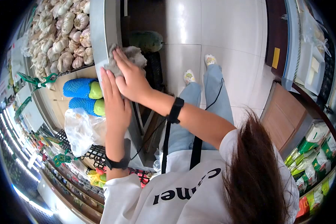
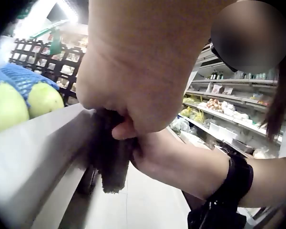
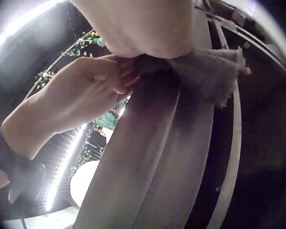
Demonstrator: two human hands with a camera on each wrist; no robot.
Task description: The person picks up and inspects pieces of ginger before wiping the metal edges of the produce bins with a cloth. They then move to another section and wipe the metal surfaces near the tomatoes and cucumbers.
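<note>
A grey cloth (image 1: 136, 58) (image 2: 115, 167) (image 3: 212, 76) lies bunched over the metal edge (image 1: 99, 33) (image 2: 24, 162) (image 3: 133, 157) of a produce stand, one part hanging past it. My right hand (image 1: 132, 82) (image 2: 159, 152) (image 3: 138, 28) presses on the cloth, fingers extended. Beside it my left hand (image 1: 116, 104) (image 2: 128, 71) (image 3: 86, 90) lies along the edge, its fingers fairly straight, fingertips at the cloth's near side. The hands are close together, and their undersides are partly hidden in the wrist views.
Garlic bulbs (image 1: 65, 41) fill the stand's upper left. Green fruits in blue nets (image 1: 80, 88) (image 2: 26, 81) and a clear plastic bag (image 1: 80, 130) sit left of my left hand. A large green melon (image 1: 147, 41) lies below the edge. Tiled floor (image 1: 227, 22) stretches to the right.
</note>
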